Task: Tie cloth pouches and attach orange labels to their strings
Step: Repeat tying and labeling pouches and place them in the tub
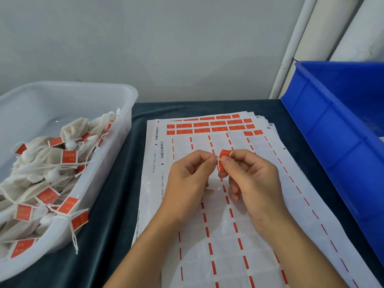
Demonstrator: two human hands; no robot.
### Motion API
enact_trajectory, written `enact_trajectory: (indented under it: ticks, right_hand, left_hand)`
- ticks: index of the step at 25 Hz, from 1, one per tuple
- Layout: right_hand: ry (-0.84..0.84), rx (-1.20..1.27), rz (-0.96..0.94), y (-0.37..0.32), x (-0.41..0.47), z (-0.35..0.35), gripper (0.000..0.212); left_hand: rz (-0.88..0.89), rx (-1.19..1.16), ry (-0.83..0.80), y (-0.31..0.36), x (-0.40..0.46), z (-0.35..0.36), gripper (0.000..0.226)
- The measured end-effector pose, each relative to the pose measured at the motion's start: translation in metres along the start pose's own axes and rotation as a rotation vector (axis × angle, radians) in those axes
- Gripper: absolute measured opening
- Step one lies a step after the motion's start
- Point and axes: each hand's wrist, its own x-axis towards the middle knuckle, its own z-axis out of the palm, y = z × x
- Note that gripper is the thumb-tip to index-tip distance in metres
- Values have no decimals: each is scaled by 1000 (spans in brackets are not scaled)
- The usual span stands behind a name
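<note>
An orange label [224, 155] is pinched between the fingertips of my right hand [252, 179], curled over the thumb. My left hand [188, 177] meets it from the left with thumb and forefinger closed at the label's edge; a thin white string between the hands is hard to make out. Both hands hover over a stack of label sheets [228, 225], mostly peeled, with rows of orange labels [209, 126] left at the far end. No pouch shows under the hands. Tied cloth pouches [41, 183] with orange labels fill the clear bin [116, 129] on the left.
A blue plastic crate [332, 125] stands at the right, its wall close to the sheets. The table has a dark teal cloth [112, 194]. A grey wall and white pipes [291, 48] rise behind.
</note>
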Motion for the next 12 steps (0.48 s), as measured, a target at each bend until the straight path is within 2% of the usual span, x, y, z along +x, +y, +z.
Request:
enact_trajectory:
  ticks: [12]
  right_hand:
    - [-19, -49, 0, 4, 3, -4, 8]
  left_hand:
    - [14, 59, -11, -2, 1, -2, 29]
